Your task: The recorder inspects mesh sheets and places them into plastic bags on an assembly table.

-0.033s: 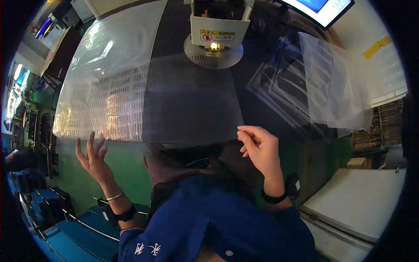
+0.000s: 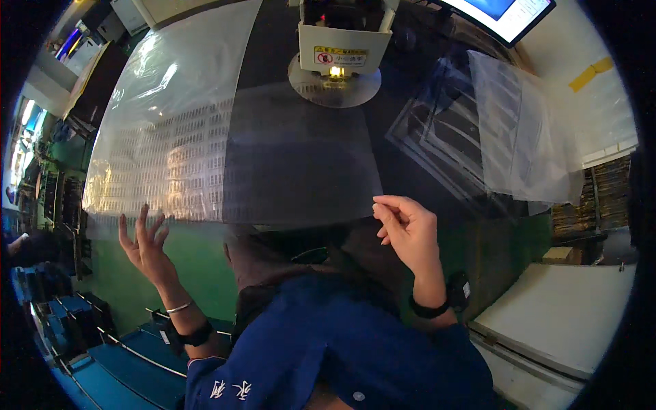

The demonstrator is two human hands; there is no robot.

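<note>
A thin clear plastic sheet point(image 2: 304, 147) lies over the dark tabletop, its near right corner at my right hand point(image 2: 408, 229). Thumb and forefinger of that hand are pinched together on the corner. Further left, a glossy translucent film point(image 2: 160, 130) with rows of small dark marks spreads over the table and reaches the front edge. At its near left part is my left hand point(image 2: 145, 249), fingers spread apart, fingertips at the film's edge. Whether they touch it I cannot tell. Above the sheet's far side hangs a white machine head point(image 2: 345, 49) with a lit yellow lamp over a clear round disc point(image 2: 335, 87).
Clear framed sheets point(image 2: 447, 130) and a loose milky plastic sheet point(image 2: 523, 130) lie on the right of the dark table. A monitor point(image 2: 502, 17) stands at the far right. Blue panels point(image 2: 130, 369) lie low on the left, a white cabinet point(image 2: 557, 318) low on the right.
</note>
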